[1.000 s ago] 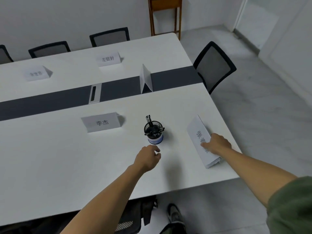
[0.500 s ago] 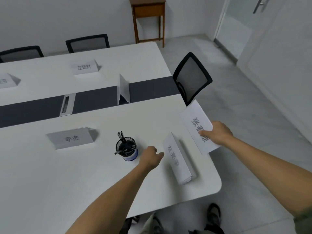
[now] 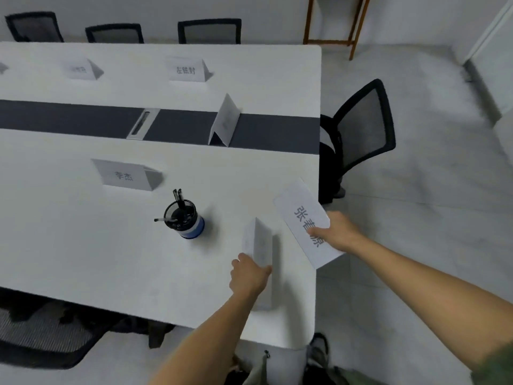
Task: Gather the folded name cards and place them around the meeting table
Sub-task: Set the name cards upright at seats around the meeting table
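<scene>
L hand (image 3: 249,274): forearm reaching in from bottom centre, wrist straight, back of hand up. Fingers curled onto near end of a folded card (image 3: 259,245) standing tent-wise on table (image 3: 83,259); thumb on card's left face, other fingers on right face. Looks like a pinch on the ridge, contact seen, grip firmness can't be confirmed.

R hand (image 3: 337,235): arm extended from lower right, hand past table's right edge. Fingers closed on a second card (image 3: 301,218), thumb on top of printed face, remaining fingers hidden beneath. Card held flat-ish, tilted, far end over table corner, near end over floor. Clear of table surface as far as can be judged.

Containers: pen cup (image 3: 184,219), black mesh w/ blue base, upright, well left of L fingers. Holds dark pens (image 3: 177,197), two upright, one sticking out leftward over rim.

Beyond fingers: placed card (image 3: 127,176) behind cup; another card (image 3: 224,120) on dark centre strip (image 3: 69,116); two more cards (image 3: 187,69) on far side. Chair (image 3: 361,126) at table end.
</scene>
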